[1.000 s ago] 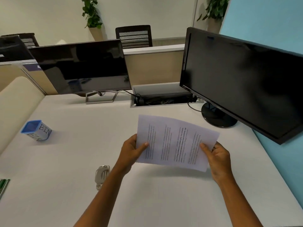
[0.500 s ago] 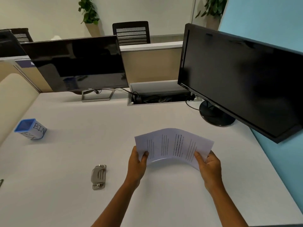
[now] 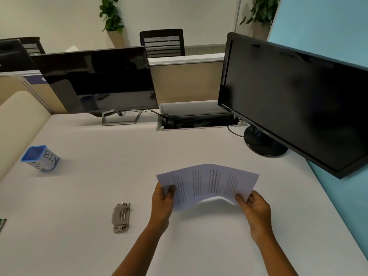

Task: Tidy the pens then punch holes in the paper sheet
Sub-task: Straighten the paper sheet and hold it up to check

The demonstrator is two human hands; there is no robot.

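Note:
A printed white paper sheet (image 3: 207, 186) is held above the desk, bowed upward in the middle. My left hand (image 3: 162, 204) pinches its left edge and my right hand (image 3: 255, 209) pinches its right edge. A grey metal hole punch (image 3: 121, 217) lies flat on the desk, to the left of my left hand and apart from it. A blue-rimmed pen holder marked BIN (image 3: 40, 158) stands at the far left. Green pens (image 3: 2, 224) just show at the left frame edge.
The white desk (image 3: 99, 176) carries two dark monitors, one at the back left (image 3: 97, 82) and a larger one at the right (image 3: 294, 100) with a round base (image 3: 264, 144). An open cable tray (image 3: 199, 122) sits between them. A beige partition bounds the left side.
The sheet was flat and raised; both hands have lowered it toward the desk and pushed its edges inward, so it now arches upward. The hole punch and holder stayed put.

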